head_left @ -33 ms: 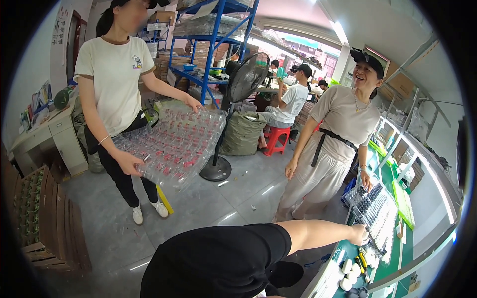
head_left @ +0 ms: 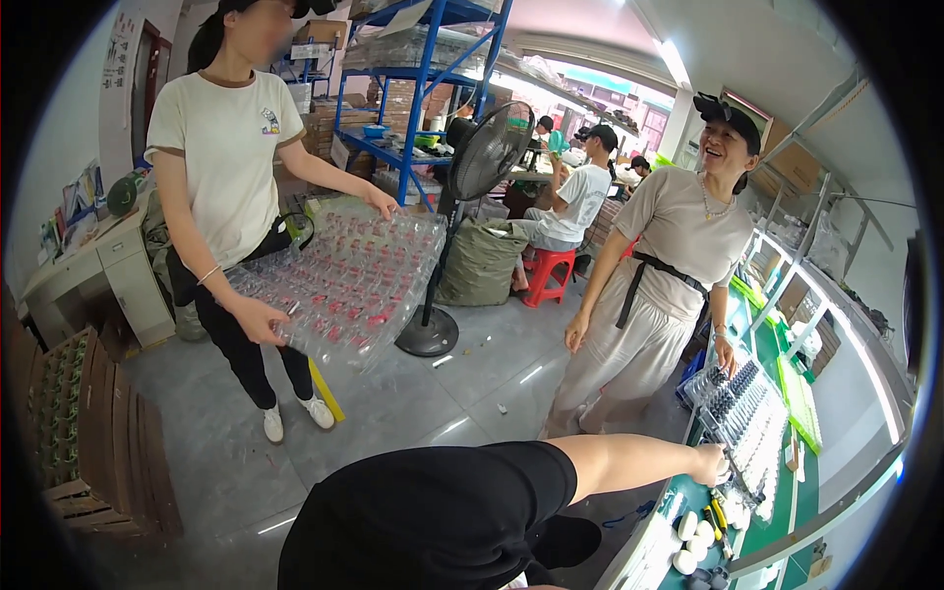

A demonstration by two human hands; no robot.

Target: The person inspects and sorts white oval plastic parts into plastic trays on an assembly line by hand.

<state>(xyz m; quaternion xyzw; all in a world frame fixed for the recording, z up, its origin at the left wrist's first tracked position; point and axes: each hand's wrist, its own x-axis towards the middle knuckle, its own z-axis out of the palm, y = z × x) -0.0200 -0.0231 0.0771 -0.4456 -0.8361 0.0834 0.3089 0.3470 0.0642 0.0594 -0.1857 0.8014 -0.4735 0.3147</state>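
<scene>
A bare left hand [head_left: 710, 464], its arm stretched right from a black sleeve [head_left: 442, 506], reaches the near end of a clear tray [head_left: 704, 395] on a green-topped workbench [head_left: 804, 492] at right. The fingers are bent in at the tray's edge; whether they grip it or a small piece there cannot be told. Rows of small dark and pale pieces [head_left: 744, 401] fill the tray. Just nearer on the bench sit rounded white pieces [head_left: 694, 541], with a yellow-and-black hand tool [head_left: 718, 513] beside them. A bright green tray [head_left: 798, 401] lies to the right.

At the tray's far end, a co-worker in beige [head_left: 678, 236] rests one hand [head_left: 726, 356] on it, the other arm hanging down. At left, a second co-worker in a white T-shirt [head_left: 226, 157] holds a sheet of clear plastic packaging [head_left: 425, 236] with both hands, tilted above the gray floor [head_left: 472, 393], rows of pinkish-red pieces [head_left: 344, 285] showing in it.

Between them stand a black pedestal fan [head_left: 489, 152] and a bulging olive sack [head_left: 479, 264]. Farther back, a person in white [head_left: 580, 202] sits on a red stool [head_left: 549, 278], right of a blue shelving rack [head_left: 418, 108]. Brown cardboard [head_left: 108, 442] stands at near left.
</scene>
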